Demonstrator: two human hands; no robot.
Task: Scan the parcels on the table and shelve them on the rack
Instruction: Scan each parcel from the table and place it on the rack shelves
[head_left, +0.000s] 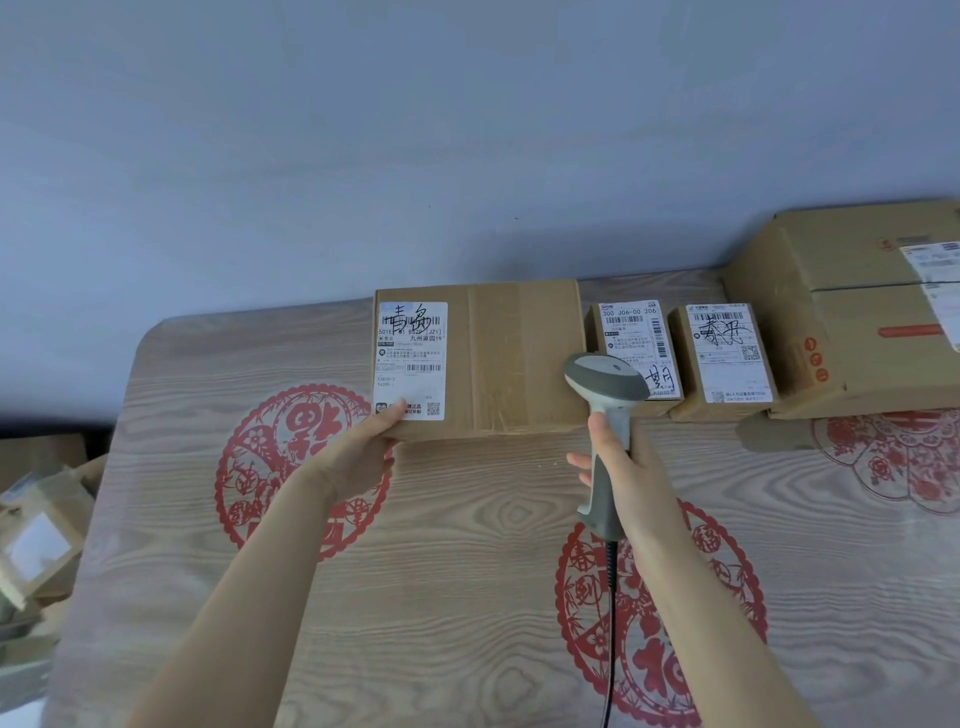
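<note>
Cardboard parcel (511, 358) pinched by left hand (358, 457) | right hand (631, 467) grips scanner (605, 378) (corded)

body in view: two arms, wrist and hand included.

left forearm (249, 587): bare along its whole visible length, from the near edge of the frame up to the wrist; slender, with a smooth, even outline.

left hand (363, 457): bare.

right forearm (717, 623): bare in the same way, from the near right of the frame to the wrist; same slender build.

right hand (628, 467): bare.

nail detail on both hands is too small to tell. upper arms lie outside the frame.
</note>
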